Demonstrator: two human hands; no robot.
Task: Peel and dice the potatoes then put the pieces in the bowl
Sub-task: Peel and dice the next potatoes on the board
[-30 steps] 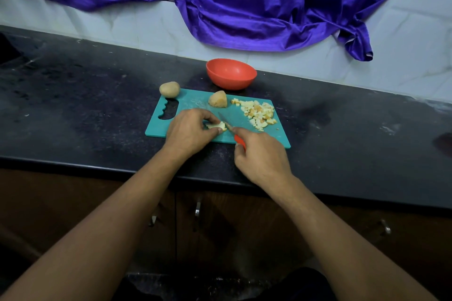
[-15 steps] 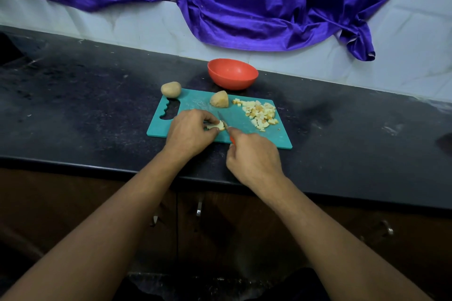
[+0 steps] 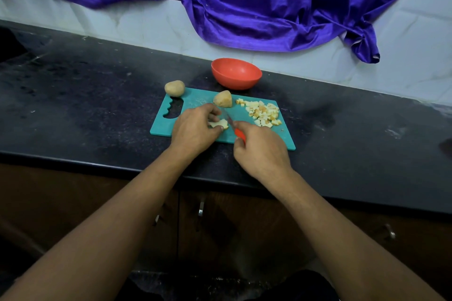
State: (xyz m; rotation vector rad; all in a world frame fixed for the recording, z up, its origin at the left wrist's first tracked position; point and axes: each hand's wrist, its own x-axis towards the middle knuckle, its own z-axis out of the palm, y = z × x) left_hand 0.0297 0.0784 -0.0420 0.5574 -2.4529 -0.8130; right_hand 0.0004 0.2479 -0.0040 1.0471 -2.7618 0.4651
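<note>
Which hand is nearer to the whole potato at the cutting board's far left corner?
Left. The left hand lies just on the near side of the whole potato, holding a piece; the right hand, gripping the knife, is farther to the right.

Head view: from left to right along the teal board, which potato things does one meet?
Whole potato → cut potato half → pile of diced pieces. The held piece under the left hand overlaps the half, so it is left out.
</note>
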